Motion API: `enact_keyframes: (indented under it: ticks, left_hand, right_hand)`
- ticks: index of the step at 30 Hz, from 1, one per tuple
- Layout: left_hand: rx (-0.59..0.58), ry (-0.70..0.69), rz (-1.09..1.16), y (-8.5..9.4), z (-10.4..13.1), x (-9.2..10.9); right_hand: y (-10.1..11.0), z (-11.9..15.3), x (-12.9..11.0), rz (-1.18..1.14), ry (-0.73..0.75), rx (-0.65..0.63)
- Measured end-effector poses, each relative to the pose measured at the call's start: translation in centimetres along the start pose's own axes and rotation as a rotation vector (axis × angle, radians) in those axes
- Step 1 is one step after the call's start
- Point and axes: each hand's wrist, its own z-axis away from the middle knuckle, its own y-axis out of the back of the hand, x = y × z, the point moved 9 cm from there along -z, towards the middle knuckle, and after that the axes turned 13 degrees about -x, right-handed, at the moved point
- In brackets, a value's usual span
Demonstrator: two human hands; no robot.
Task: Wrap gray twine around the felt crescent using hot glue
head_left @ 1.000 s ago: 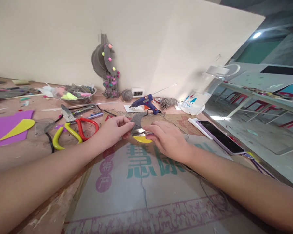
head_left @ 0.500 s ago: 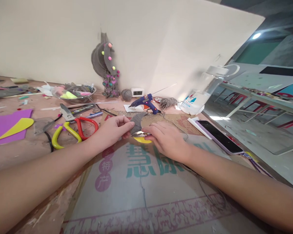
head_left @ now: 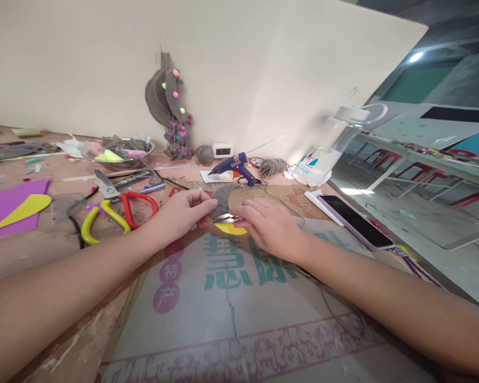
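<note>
A crescent-shaped piece wrapped in grey yarn (head_left: 222, 200) is pinched at its left side by my left hand (head_left: 191, 210). My right hand (head_left: 265, 226) is closed on a small metal tool (head_left: 224, 217), whose tip lies against the lower part of the crescent. Below the crescent shows a yellow piece (head_left: 230, 229), partly hidden by my right fingers. Both hands are over a printed cardboard sheet (head_left: 191, 330). A blue glue gun (head_left: 238, 169) lies just behind the crescent.
Red-handled and yellow-handled tools (head_left: 122, 213) lie left, beside purple sheet (head_left: 14, 207) with a yellow cutout. Behind stand a bowl of scraps (head_left: 117, 154), a small clock (head_left: 222, 150) and a plastic bottle (head_left: 317, 154). A phone (head_left: 357, 221) lies right; a grey ornament (head_left: 167, 106) hangs on the wall.
The whole view has shifted slightly, so things appear a little further left. Both hands keep almost the same pose around the crescent.
</note>
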Motion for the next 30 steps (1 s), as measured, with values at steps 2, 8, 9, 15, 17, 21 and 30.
enact_keyframes:
  ticks: [2,8,9,15,17,21,30]
  left_hand:
    - [-0.004,0.002,-0.013,0.0,0.0,0.0]
    - [-0.017,0.001,-0.033,-0.2,-0.1,0.0]
    - [-0.017,0.001,-0.036,-0.2,0.0,0.0]
    - [-0.004,0.006,-0.043,-0.1,0.0,0.1]
    - [-0.003,-0.006,-0.019,-0.1,0.0,0.1]
    - [-0.005,-0.028,0.005,-0.1,-0.1,0.0]
    - [0.005,-0.034,0.041,0.1,-0.2,-0.2]
  right_hand:
    - [-0.1,0.0,0.0,0.0,0.001,-0.008]
    - [-0.2,0.0,0.0,0.002,0.022,-0.02]
    - [-0.2,0.0,0.0,0.0,0.026,-0.02]
    - [0.0,0.1,-0.2,-0.012,0.033,-0.002]
    - [0.4,0.2,0.0,-0.014,0.013,0.04]
    - [1.2,0.4,0.6,-0.044,-0.051,0.111]
    - [0.7,0.3,0.2,0.003,-0.004,0.047]
